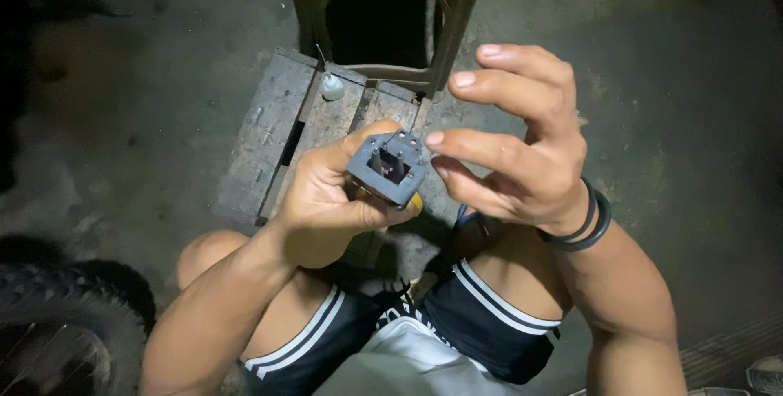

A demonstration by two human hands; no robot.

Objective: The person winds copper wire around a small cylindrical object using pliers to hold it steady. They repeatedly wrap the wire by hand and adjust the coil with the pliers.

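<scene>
A: What are the hands doing?

B: The left hand (326,200) is clenched around a small grey square part (389,167), holding it up at chest height over the knees, its recessed face with metal contacts turned up to the camera. Something yellow (416,199) peeks out just beneath the part; I can't tell what it is.

A: And the other one?

B: The right hand (522,155) grips nothing. Its fingers are spread, with one fingertip (435,139) just at the part's upper corner, touching or nearly so.

A: So what stage is this?

B: I'd judge it an inspection, or a fiddling with the corner. Any next move calls for a steady left grip and fine fingertip work.

A: Around them?

B: Below the part lies a worn wooden pallet (269,131) on the concrete floor (677,119), a small white bottle (332,86) on it, a tan plastic chair (383,4) at its far end, and a tyre (73,322) at lower left.
</scene>
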